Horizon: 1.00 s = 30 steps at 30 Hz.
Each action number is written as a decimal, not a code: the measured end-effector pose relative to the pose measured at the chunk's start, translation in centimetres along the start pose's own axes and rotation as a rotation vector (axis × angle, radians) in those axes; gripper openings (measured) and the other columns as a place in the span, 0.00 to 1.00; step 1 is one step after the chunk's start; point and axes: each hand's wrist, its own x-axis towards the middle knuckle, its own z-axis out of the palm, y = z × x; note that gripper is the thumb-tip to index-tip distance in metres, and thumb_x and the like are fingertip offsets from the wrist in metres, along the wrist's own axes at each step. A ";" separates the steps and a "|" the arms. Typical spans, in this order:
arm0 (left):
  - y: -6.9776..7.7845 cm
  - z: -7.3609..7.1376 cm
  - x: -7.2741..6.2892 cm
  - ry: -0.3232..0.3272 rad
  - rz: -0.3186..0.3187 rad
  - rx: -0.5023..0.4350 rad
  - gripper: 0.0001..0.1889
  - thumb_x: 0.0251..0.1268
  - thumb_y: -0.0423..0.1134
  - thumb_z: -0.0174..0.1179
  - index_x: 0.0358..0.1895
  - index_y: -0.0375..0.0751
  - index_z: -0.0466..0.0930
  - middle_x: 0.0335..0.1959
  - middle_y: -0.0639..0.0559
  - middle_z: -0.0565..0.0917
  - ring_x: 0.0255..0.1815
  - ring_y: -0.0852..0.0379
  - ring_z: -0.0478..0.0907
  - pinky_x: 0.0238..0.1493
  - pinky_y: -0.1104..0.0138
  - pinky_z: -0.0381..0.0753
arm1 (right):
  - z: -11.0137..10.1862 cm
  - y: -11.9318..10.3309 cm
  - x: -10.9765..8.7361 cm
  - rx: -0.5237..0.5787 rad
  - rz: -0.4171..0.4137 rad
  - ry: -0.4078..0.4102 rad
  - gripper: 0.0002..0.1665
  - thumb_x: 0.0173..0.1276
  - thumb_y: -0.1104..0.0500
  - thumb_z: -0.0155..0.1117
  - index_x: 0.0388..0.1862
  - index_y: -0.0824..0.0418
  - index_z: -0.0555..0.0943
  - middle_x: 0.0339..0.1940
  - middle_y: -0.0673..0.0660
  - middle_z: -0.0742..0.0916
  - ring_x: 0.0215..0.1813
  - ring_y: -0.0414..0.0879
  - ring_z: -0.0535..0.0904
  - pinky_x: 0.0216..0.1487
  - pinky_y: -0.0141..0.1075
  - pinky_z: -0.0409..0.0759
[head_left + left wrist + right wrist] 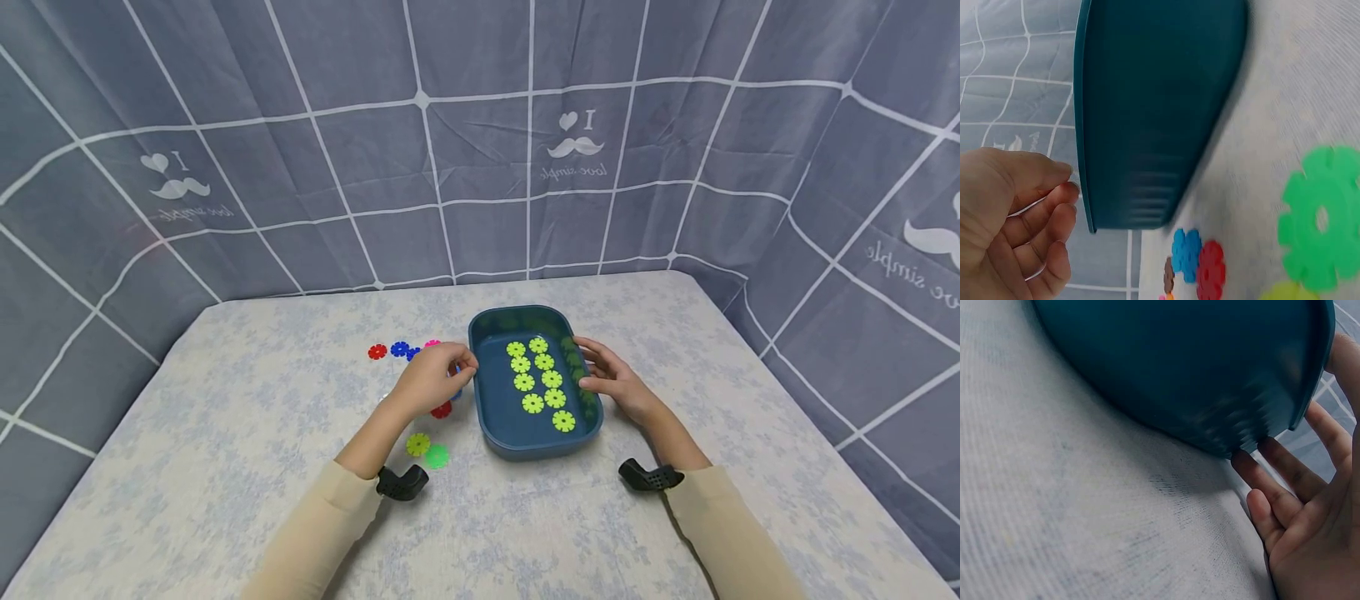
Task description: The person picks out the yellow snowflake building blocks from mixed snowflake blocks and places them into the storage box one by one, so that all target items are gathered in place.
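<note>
A dark teal plastic bin stands on the table with several yellow-green flower-shaped discs lying in two rows on its floor. My left hand hovers by the bin's left rim, fingers curled and thumb against the index finger; nothing shows between them. In the left wrist view, those fingertips stop just short of the rim. My right hand holds the bin's right side, thumb over the rim. Its other fingers touch the outer wall in the right wrist view.
Left of the bin lie loose discs: a red one, a blue one, a yellow one and a green one. My left hand partly hides others. A grey curtain hangs behind the patterned tablecloth.
</note>
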 end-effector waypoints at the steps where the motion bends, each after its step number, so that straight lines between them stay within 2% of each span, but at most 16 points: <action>1: -0.1 -0.1 -0.2 -0.004 -0.007 0.003 0.03 0.67 0.36 0.61 0.39 0.43 0.84 0.32 0.57 0.81 0.33 0.58 0.74 0.34 0.66 0.76 | 0.0 0.0 0.0 0.000 0.000 0.000 0.42 0.68 0.66 0.59 0.78 0.60 0.54 0.73 0.70 0.62 0.62 0.53 0.73 0.54 0.36 0.76; 10: -1.8 -0.9 -2.1 -0.030 -0.026 -0.005 0.02 0.66 0.35 0.62 0.36 0.42 0.82 0.31 0.56 0.80 0.31 0.58 0.74 0.30 0.66 0.75 | 0.1 0.1 0.1 0.005 0.000 0.008 0.42 0.68 0.66 0.59 0.78 0.61 0.54 0.73 0.71 0.62 0.62 0.52 0.73 0.53 0.36 0.76; 18: -3.2 -0.9 -3.2 -0.085 -0.086 0.004 0.02 0.66 0.35 0.63 0.34 0.43 0.82 0.28 0.58 0.80 0.30 0.59 0.74 0.33 0.65 0.75 | 0.3 0.1 0.0 -0.003 0.008 0.013 0.42 0.68 0.67 0.58 0.78 0.61 0.54 0.73 0.71 0.62 0.62 0.53 0.72 0.53 0.36 0.76; 25: -4.0 -0.8 -4.1 -0.159 -0.124 -0.038 0.03 0.66 0.35 0.62 0.32 0.45 0.81 0.27 0.58 0.79 0.28 0.59 0.74 0.34 0.64 0.75 | 0.2 -0.1 -0.1 -0.012 0.008 0.015 0.42 0.68 0.65 0.59 0.78 0.61 0.54 0.72 0.72 0.62 0.61 0.51 0.72 0.53 0.35 0.75; 30: -4.6 -0.8 -4.6 -0.167 -0.132 -0.043 0.03 0.66 0.35 0.61 0.33 0.44 0.81 0.28 0.58 0.79 0.30 0.58 0.74 0.36 0.64 0.75 | 0.1 -0.1 0.0 -0.016 0.010 0.014 0.42 0.68 0.66 0.59 0.78 0.60 0.54 0.72 0.71 0.62 0.61 0.51 0.72 0.53 0.35 0.75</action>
